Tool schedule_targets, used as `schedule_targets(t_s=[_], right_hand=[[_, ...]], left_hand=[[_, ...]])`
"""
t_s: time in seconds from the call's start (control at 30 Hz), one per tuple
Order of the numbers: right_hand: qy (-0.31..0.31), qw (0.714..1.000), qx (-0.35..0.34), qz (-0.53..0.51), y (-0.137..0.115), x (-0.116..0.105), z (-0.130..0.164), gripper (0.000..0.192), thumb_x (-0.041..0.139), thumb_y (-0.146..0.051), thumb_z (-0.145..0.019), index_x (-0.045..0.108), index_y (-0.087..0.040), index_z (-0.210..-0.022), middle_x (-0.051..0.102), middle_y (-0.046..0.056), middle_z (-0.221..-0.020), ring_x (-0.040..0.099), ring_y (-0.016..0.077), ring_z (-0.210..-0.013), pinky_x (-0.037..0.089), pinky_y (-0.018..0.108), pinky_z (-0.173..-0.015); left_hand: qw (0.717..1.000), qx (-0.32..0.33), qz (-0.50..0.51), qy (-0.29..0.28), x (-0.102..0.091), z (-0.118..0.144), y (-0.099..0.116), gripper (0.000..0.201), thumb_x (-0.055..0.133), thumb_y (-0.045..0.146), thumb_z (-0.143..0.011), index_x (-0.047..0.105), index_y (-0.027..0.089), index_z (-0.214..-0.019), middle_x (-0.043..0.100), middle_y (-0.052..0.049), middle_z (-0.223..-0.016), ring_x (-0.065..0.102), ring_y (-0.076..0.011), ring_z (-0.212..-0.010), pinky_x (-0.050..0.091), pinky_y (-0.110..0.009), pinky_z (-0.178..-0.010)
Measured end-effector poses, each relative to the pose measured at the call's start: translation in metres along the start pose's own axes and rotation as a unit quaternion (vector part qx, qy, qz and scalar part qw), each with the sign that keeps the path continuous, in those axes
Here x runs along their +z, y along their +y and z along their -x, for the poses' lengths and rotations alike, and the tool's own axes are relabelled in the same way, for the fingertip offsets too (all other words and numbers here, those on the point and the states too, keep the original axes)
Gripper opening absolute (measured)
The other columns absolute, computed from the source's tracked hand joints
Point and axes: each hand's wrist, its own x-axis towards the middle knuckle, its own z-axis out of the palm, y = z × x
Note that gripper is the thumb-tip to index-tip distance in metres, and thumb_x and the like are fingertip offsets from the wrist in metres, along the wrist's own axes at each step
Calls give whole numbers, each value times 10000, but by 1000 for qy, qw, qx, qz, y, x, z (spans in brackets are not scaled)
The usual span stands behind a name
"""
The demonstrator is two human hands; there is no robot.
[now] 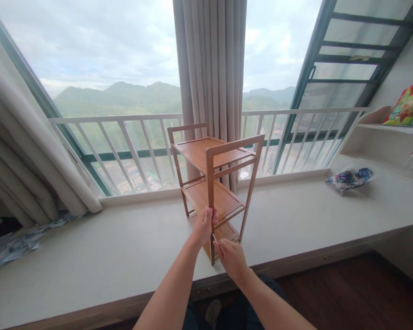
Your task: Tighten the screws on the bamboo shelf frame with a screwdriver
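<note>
A small wooden shelf rack (pixel 215 183) stands upright on the wide pale window ledge (pixel 124 247), near its front edge and in front of the middle curtain (pixel 209 59). It has three tiers — top, middle and a low one — and every tier that shows is bare. The left hand (pixel 203 225) is wrapped around the rack's front corner post, fingers closed on the wood just above the lowest tier. The right hand (pixel 231 256) sits just below and beside it at the foot of the same post, fingertips drawn together on a thin, pale tool (pixel 214 238) — too small to identify. Further right on the ledge, well apart from the rack, lies a crumpled plastic bag (pixel 349 178) with dark blue and red contents that cannot be made out. Above it a white wall shelf (pixel 385 128) carries a bright coloured package (pixel 408 105). At the far left, crumpled papers (pixel 17 243) lie under the side curtain (pixel 27 160). Behind the ledge, a white railing (pixel 131 137) crosses the window.
</note>
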Motion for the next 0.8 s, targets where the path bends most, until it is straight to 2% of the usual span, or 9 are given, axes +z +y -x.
schedule_targets(t_s=[0.27, 0.47, 0.63, 0.8], right_hand=[[-20, 999, 21, -19, -4, 3, 1, 539, 321, -336, -1170, 665, -216, -773, 722, 30, -701, 672, 151, -607, 343, 309, -586], [-13, 989, 117, -92, -9, 9, 2, 615, 230, -360, -1174, 640, -231, -734, 735, 53, -674, 683, 178, -592, 328, 319, -578], [-20, 960, 192, -203, -17, 14, 1, 676, 176, -466, -1162, 519, -258, -618, 630, 52, -556, 602, 197, -522, 309, 334, -541], [-14, 913, 259, -315, -27, 27, 0, 678, 152, -526, -1147, 397, -275, -567, 526, 21, -506, 546, 187, -493, 361, 311, -509]], left_hand=[[1000, 0, -1, 5, 0, -1, -2, 777, 462, 999, -780, 431, 227, -702, 374, 53, -613, 363, -116, -600, 419, -289, -627], [1000, -1, -4, 10, 2, 0, 2, 767, 475, 992, -781, 441, 229, -721, 377, 57, -616, 373, -121, -606, 428, -293, -632], [1000, 3, -4, 13, 3, -1, 4, 769, 478, 998, -772, 434, 233, -715, 375, 58, -600, 386, -125, -600, 421, -295, -623], [1000, 6, 0, 14, 3, -1, 3, 752, 475, 980, -798, 436, 232, -726, 369, 58, -605, 382, -123, -599, 410, -289, -608]])
